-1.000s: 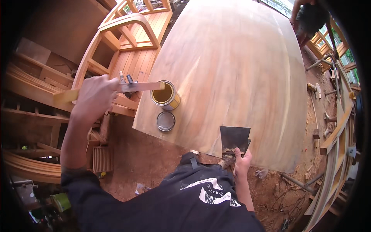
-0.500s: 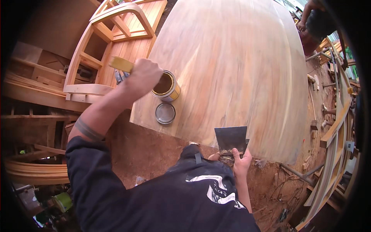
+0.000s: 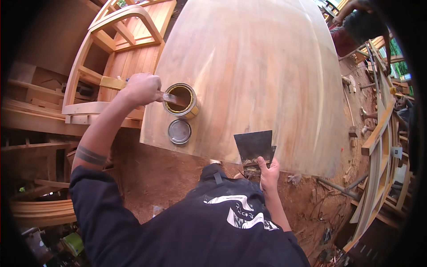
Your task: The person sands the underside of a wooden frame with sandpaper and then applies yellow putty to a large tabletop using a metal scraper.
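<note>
My left hand (image 3: 141, 89) is closed in a fist beside the open can (image 3: 189, 111) on the board. From the fist a flat-ended tool (image 3: 170, 98) reaches into the can's mouth. A yellow block-like piece (image 3: 112, 83) sticks out on the fist's other side; I cannot tell if both are one tool. The can has yellow-brown stuff round its inner rim. Its round metal lid (image 3: 179, 131) lies just in front of it. At the board's near edge, my right hand (image 3: 269, 173) grips a dark flat scraper (image 3: 254, 146), thumb on its smeared lower part.
The large pale wooden board (image 3: 249, 80) fills the middle. A wooden chair-like frame (image 3: 84, 73) stands to its left, and curved timbers (image 3: 42, 207) are stacked lower left. Long bent wooden strips (image 3: 381, 178) stand at right. Another person (image 3: 362, 26) is at the far right.
My left hand has turned and moved down and left, and the tool's flat end now shows in the can. The whole view has shifted slightly. My right hand still holds the scraper.
</note>
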`<state>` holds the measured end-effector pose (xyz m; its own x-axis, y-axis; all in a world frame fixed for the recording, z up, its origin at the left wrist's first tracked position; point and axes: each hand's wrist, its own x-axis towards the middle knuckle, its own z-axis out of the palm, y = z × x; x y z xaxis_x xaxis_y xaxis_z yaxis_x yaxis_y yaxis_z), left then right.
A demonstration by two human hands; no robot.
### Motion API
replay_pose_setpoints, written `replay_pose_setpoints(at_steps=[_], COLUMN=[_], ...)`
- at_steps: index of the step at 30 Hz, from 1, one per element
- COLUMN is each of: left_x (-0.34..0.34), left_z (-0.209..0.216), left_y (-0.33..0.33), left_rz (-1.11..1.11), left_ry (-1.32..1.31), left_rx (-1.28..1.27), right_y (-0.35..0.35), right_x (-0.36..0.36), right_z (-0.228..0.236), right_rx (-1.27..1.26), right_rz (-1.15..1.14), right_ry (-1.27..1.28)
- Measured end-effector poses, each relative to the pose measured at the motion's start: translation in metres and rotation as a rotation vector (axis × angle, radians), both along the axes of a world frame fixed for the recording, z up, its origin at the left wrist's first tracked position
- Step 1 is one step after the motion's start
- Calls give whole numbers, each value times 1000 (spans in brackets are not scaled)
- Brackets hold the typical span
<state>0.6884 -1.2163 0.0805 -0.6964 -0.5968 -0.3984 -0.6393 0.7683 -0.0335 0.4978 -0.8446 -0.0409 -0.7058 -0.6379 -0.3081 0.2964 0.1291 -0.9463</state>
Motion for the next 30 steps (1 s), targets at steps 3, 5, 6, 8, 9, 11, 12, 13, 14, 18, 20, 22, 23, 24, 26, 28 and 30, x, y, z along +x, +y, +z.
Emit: replay_pose_setpoints(at_steps=[3,5,6,8,9,11,12,13,14,18,20,22,23,24,26,28,30], left_x=[-1,1,4,8,10,16,16,14,11,3,3,13,20,29,47,66,87], left_z=[21,38,43,48,43,38,35,35,39,55,61,69,73,77,85,92,92], left_y=[18,30,32,39,43,50,54,60,65,67,66,64,62,61,56,61,71], left_rz=[-36,-41,-65,-77,-83,-80,-82,-89,-84,-98,-61,-1,53,55,148,196,318], left_ry=[24,21,17,9,16,18,2,-11,-3,-65,-38,-8,22,18,27,65,167], left_rx=[-122,-166,-213,-269,-306,-356,-363,-366,-353,-344,-311,-322,-332,-337,-388,-332,-200], right_y=[-5,-4,-3,-3,-2,-3,-3,-2,-1,-3,-3,-4,-4,-5,-5,-6,-9], right_x=[0,-3,-4,-6,-7,-6,-6,-7,-9,-9,-9,-8,-9,-10,-13,-17,-23], right_z=[4,5,4,3,3,3,3,2,0,-3,0,4,6,8,10,13,18], right_rx=[29,-9,-7,-36,-60,-71,-73,-78,-72,-91,-93,-99,-112,-125,-122,-123,-61], right_rz=[22,21,43,55,52,77,91,91,110,137,137,135,153,172,192,215,293], right_ry=[-95,-113,-123,-129,-131,-163,-191,-188,-190,-223,-250,-281,-302,-323,-300,-280,-235])
